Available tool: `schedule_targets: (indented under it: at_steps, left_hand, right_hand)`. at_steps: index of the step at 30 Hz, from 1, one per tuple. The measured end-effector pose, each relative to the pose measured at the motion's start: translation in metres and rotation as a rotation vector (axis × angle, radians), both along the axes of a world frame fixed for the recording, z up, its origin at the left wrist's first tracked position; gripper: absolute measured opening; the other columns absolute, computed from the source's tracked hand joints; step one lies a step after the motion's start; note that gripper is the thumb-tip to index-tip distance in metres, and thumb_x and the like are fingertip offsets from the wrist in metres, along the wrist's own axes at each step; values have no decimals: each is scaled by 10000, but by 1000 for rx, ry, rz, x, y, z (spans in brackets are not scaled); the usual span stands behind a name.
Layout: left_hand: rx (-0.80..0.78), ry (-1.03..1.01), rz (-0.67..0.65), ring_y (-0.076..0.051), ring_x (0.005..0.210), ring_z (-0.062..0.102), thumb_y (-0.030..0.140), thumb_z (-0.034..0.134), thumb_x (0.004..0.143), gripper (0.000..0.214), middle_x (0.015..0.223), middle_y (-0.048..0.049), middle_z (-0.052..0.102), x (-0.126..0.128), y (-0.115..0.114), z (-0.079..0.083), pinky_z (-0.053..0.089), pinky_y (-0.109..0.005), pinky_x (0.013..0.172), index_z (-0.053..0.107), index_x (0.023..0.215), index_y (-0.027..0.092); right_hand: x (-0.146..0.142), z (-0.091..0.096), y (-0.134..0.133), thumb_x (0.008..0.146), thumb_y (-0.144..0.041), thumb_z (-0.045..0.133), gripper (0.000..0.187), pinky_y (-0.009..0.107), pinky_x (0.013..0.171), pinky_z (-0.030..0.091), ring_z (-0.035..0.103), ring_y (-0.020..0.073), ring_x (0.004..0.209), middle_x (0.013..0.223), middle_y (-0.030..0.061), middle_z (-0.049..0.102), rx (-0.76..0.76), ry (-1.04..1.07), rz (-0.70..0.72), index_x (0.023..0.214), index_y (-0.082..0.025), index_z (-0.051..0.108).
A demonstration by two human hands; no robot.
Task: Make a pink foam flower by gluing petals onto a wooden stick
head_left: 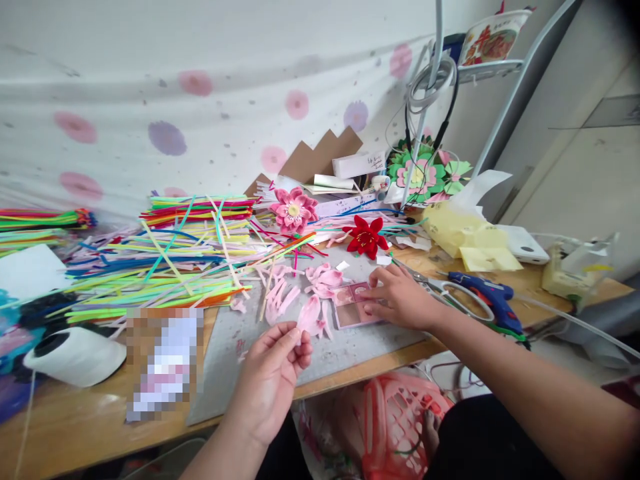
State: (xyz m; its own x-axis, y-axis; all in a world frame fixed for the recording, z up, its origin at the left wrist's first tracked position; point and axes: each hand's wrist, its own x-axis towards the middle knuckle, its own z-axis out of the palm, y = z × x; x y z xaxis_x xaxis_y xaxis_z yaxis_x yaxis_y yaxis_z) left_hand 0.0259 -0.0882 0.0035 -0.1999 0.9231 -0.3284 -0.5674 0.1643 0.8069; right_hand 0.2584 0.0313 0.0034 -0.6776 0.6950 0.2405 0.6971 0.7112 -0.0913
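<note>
- Pink petal-shaped cut-out (309, 315): held just above the grey felt mat (345, 348) at the front middle of the wooden table (75, 417), with its tip pointing up and away from the person.
- Left hand (273, 377): thumb and forefinger are closed on the petal's lower end and the other fingers (300, 357) curl in below. The forearm rises from the bottom edge and the hand tilts up and to the right.
- Right hand (400, 297): palm down and fingers stretched out and open, gripping nothing. The fingertips (371, 308) press on the small pink rectangular pad (349, 308) lying flat on the mat, just right of the petal. The arm comes in from the lower right, low over the table edge.
- Handling, as a judgement: the petal looks thin and floppy, so a light pinch low on the base should avoid creasing the blade. A turn of the wrist, rather than a finger squeeze, suits lining it up.
- The flat right hand likely serves to steady the pad. Even pressure from the fingertips, not the nails, should stop it sliding on the felt.
- Risk, as a judgement: the loose pink petals (324, 277) lie close behind both hands, so a wide sweep could scatter them.
- Nearby: metal scissors (453, 292) and the blue glue gun (487, 293) lie just right of the right wrist. The heap of bright coloured strips (175, 253) lies well to the left.
</note>
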Motion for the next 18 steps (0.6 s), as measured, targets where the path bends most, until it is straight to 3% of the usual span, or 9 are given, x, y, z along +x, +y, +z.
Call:
schedule_targets:
  at_steps: [4,8,11,14,18]
  left_hand:
    - [-19,-5,-14,-139,673,639,164,748,638,205,758,-72,704,0,1,2,483,-233,617,581,756,159]
    - [50,83,-27,-110,655,599,198,744,652,181,710,-23,671,-2,1,-4,460,-220,636,574,707,169]
    - [215,455,41,-118,651,563,220,712,691,117,682,5,626,-5,0,-12,437,-227,636,600,709,192]
    - [445,886,74,-153,717,570,170,665,722,62,754,-11,626,-7,-3,-16,427,-254,666,626,714,217]
    - [602,1109,91,-192,771,589,114,634,718,124,774,-29,635,-6,-6,-11,429,-293,730,644,701,237]
  right_hand:
    - [-4,-3,1,867,-447,494,271,383,842,350,457,224,933,1014,60,551,-50,-28,37,966,-298,698]
    - [-10,-5,1,834,-477,529,301,435,858,335,451,252,927,1008,77,557,9,-80,18,1015,-291,682]
    - [-15,-1,-6,832,-493,526,428,452,852,339,440,265,918,1031,106,553,91,-2,29,1174,-250,609]
    - [-23,8,-23,861,-487,488,539,421,837,367,436,248,923,1073,120,512,128,211,147,1319,-203,481]
    - [-35,15,-49,865,-493,467,588,445,859,379,439,250,954,1091,116,460,154,374,276,1371,-202,404]
